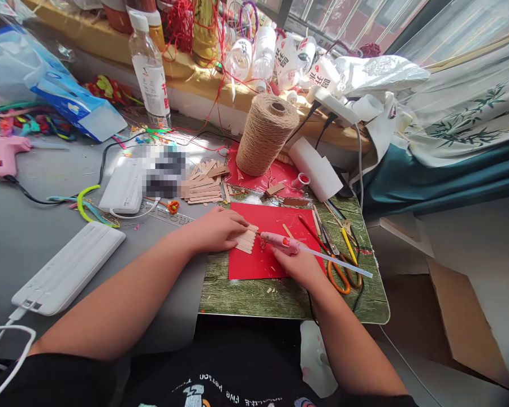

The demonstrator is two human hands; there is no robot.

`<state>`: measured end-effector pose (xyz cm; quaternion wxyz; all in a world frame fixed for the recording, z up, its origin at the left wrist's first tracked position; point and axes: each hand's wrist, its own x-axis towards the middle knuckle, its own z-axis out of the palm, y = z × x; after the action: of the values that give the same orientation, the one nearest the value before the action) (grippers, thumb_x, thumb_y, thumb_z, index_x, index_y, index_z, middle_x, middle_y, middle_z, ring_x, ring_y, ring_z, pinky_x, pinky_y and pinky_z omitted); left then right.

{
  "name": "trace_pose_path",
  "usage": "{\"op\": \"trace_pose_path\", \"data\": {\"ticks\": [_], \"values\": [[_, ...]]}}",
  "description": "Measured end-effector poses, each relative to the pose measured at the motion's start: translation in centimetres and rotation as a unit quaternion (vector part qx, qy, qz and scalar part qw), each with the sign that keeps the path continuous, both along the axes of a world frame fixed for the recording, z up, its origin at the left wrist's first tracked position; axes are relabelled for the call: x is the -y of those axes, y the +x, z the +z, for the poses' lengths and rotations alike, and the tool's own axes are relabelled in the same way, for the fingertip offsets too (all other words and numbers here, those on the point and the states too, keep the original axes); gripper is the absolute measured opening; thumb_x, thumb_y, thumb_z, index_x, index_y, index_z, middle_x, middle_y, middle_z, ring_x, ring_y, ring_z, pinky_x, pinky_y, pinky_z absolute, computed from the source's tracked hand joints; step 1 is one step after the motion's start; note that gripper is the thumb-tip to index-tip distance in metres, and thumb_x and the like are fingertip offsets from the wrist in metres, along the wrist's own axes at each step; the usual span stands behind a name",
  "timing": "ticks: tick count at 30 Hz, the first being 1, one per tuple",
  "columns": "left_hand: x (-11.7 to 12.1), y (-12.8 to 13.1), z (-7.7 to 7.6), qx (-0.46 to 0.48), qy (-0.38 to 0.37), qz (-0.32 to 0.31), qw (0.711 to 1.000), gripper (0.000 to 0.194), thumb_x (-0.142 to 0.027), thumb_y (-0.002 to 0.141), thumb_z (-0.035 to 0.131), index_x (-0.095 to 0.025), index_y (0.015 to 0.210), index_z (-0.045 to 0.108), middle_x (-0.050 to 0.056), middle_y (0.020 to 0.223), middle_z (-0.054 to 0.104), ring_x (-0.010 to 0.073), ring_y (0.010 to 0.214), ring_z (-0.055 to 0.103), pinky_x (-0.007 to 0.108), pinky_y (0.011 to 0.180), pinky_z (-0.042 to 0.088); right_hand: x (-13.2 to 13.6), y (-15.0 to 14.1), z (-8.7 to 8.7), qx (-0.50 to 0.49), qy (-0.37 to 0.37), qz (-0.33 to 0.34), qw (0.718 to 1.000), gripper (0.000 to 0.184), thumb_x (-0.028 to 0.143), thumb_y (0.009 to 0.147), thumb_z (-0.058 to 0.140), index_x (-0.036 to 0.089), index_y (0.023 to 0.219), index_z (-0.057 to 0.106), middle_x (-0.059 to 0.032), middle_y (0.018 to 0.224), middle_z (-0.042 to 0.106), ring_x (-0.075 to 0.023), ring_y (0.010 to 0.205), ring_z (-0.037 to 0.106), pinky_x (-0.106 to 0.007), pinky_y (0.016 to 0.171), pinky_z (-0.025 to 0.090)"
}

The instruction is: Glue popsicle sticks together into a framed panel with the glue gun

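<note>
My left hand (215, 228) lies flat with fingers pressed on a small row of wooden craft sticks (246, 239) on a red paper sheet (275, 226). My right hand (300, 264) is closed round a small pink glue gun (280, 243), whose nozzle points left at the edge of the sticks. A clear glue stick (339, 263) juts out of the gun's back toward the right. The red sheet rests on a green wood-patterned board (288, 299).
A pile of loose craft sticks (204, 183) and a jute twine spool (266, 133) stand behind the sheet. Orange-handled scissors (340, 271) and pencils lie at the right. White power strips (68, 268), a second pink glue gun (2, 154) and a water bottle (150, 68) sit at left.
</note>
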<state>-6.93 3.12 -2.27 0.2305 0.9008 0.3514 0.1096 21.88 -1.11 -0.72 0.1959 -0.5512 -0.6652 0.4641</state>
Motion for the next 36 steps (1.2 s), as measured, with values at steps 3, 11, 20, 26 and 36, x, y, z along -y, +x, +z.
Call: {"op": "trace_pose_path", "data": {"ticks": [3,11,20,26,36], "values": [[0.01,0.01,0.08,0.0,0.001,-0.001,1.0,0.034,-0.031,0.091,0.06,-0.03,0.123,0.072,0.004,0.141,0.068,0.0273,0.133,0.056,0.044,0.104,0.03,-0.03,0.04,0.16,0.027,-0.001,-0.01,1.0,0.044,0.038,0.095,0.062,0.033,0.138,0.069,-0.0008,0.125,0.077,-0.0276,0.114,0.073,-0.046,0.106,0.056],[0.03,-0.04,-0.17,0.001,0.005,0.0,1.0,0.032,-0.032,0.091,0.06,-0.03,0.12,0.073,0.003,0.14,0.068,0.0276,0.133,0.056,0.044,0.103,0.03,-0.05,0.15,0.17,0.045,0.005,-0.011,0.999,0.043,0.041,0.093,0.064,0.033,0.135,0.071,0.0007,0.115,0.08,-0.0283,0.113,0.073,-0.044,0.103,0.057],[0.1,0.06,0.01,-0.002,-0.004,0.006,1.0,0.036,-0.031,0.09,0.06,-0.032,0.124,0.072,0.003,0.141,0.067,0.0273,0.132,0.056,0.043,0.104,0.031,0.23,0.0,0.64,0.04,0.01,-0.01,0.999,0.039,0.039,0.091,0.067,0.034,0.129,0.075,0.0002,0.113,0.08,-0.0305,0.112,0.073,-0.047,0.103,0.058],[0.09,0.07,0.0,0.0,-0.003,0.007,1.0,0.035,-0.031,0.09,0.061,-0.032,0.123,0.072,0.002,0.141,0.068,0.0266,0.132,0.057,0.043,0.104,0.031,0.34,-0.05,0.54,0.016,0.005,-0.005,1.0,0.041,0.038,0.089,0.07,0.034,0.129,0.075,-0.0002,0.118,0.079,-0.0323,0.115,0.072,-0.051,0.107,0.056],[0.0,0.08,-0.04,-0.008,-0.001,0.004,1.0,0.033,-0.031,0.09,0.061,-0.029,0.122,0.072,0.004,0.142,0.067,0.0276,0.133,0.056,0.044,0.103,0.03,0.74,-0.03,0.77,0.026,-0.005,0.003,1.0,0.041,0.039,0.091,0.067,0.03,0.13,0.075,-0.0016,0.113,0.081,-0.0313,0.117,0.071,-0.047,0.106,0.057]]}}
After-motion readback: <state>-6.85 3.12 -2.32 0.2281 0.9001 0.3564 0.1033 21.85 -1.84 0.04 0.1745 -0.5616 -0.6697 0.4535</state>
